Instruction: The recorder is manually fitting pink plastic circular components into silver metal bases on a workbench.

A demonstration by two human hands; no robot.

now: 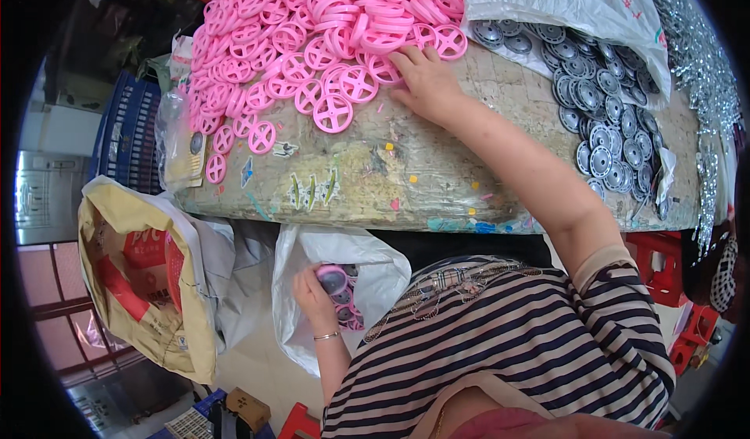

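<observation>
our left hand (pixel 314 294) pinching an assembled pink wheel (pixel 331 279) over the white bag (pixel 375 263) of what look like more, right hand (pixel 426 83) spread on the desk's (pixel 437 181) pink rims (pixel 312 41), grey hubs (pixel 605 126) spilling from another bag (pixel 562 1)

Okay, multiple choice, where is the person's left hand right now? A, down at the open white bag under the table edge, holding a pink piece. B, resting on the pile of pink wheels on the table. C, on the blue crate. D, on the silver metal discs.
A: the left hand is low at the white bag, gripping a pink piece, while the right hand reaches the pink wheels on the table.
</observation>
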